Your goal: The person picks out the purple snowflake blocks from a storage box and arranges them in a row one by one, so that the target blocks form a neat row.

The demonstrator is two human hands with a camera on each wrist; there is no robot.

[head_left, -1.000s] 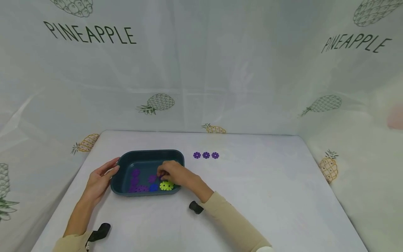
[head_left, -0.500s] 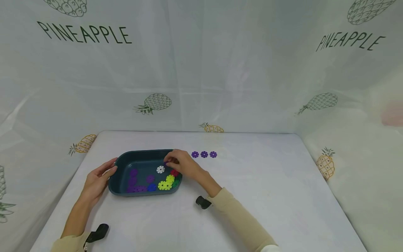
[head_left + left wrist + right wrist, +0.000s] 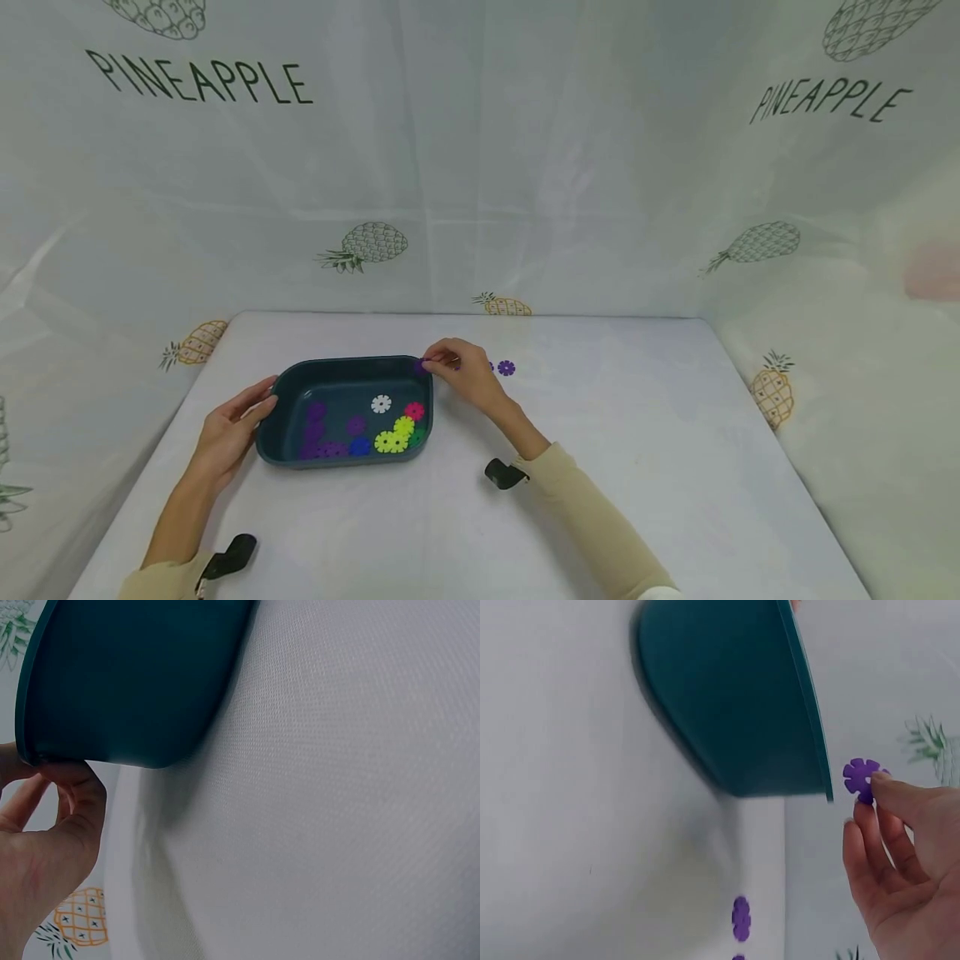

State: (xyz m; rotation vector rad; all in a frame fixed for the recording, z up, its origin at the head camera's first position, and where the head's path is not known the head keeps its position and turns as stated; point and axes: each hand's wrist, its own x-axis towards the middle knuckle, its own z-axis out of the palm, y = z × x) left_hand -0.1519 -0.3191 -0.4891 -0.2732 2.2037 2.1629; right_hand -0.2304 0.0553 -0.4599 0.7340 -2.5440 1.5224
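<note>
On my feed, the right hand point(image 3: 468, 375) had carried a pinched purple disc point(image 3: 861, 777) up to the tray's point(image 3: 341, 392) far-right corner, clear of the loose pieces point(image 3: 392, 442), nearer the desk's point(image 3: 637, 433) purple row point(image 3: 507, 367); the left hand point(image 3: 228, 433) gripped the tray.

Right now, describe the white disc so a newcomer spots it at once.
On the table, find the dark teal tray that the left hand holds. Inside, right of centre, a small notched disc lies just beyond the yellow discs, left of the pinkish-red one. It alone is white.
</note>
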